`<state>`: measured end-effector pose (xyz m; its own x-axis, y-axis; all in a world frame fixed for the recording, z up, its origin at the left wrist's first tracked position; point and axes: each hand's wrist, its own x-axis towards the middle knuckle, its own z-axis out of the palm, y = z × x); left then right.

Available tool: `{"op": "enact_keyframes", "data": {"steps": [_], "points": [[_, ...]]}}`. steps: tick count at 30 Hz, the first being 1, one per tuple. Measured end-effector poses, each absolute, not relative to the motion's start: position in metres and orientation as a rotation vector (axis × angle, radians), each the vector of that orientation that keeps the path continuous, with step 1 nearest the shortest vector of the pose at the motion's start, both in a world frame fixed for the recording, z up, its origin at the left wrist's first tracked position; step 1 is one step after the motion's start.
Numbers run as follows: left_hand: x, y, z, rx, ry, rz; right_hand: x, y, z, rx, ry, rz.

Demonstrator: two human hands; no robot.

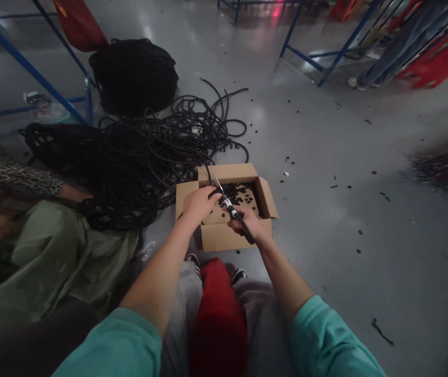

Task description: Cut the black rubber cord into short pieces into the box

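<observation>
An open cardboard box (231, 238) stands on the floor before my feet, with many small black pieces (243, 195) inside. Over its left part, my left hand (200, 203) is closed on a black cord (209, 175) that comes from the tangled pile behind. My right hand (246, 221) grips scissors (229, 207) by their black handles, above the right half of the box. The blades point up and left, close to my left fingertips and the cord. Whether the blades touch the cord is too small to tell.
Tangled black cord (161, 141) and a large coil (135, 76) lie at the left. Another person's arm (70, 192) reaches in beside green fabric (62, 251). Blue metal frames (310, 60) stand behind. Black scraps dot the floor (326, 209) at the right.
</observation>
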<state>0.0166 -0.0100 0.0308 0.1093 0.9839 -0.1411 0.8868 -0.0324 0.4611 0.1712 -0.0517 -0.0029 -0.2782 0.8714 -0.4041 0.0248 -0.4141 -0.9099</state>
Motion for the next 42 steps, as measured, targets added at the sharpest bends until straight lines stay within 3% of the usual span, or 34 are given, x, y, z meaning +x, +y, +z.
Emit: {"op": "enact_keyframes", "data": {"steps": [17,27,42], "points": [[0.012,-0.008,0.029,1.989,1.792,0.325,0.176,-0.05,-0.015,-1.273,-1.231,1.794],[0.007,-0.003,0.032,1.836,1.343,0.413,0.179,-0.054,-0.012,-1.137,-1.263,1.868],[0.004,-0.005,0.029,1.597,1.29,0.518,0.179,-0.05,-0.014,-1.228,-1.318,1.746]]}}
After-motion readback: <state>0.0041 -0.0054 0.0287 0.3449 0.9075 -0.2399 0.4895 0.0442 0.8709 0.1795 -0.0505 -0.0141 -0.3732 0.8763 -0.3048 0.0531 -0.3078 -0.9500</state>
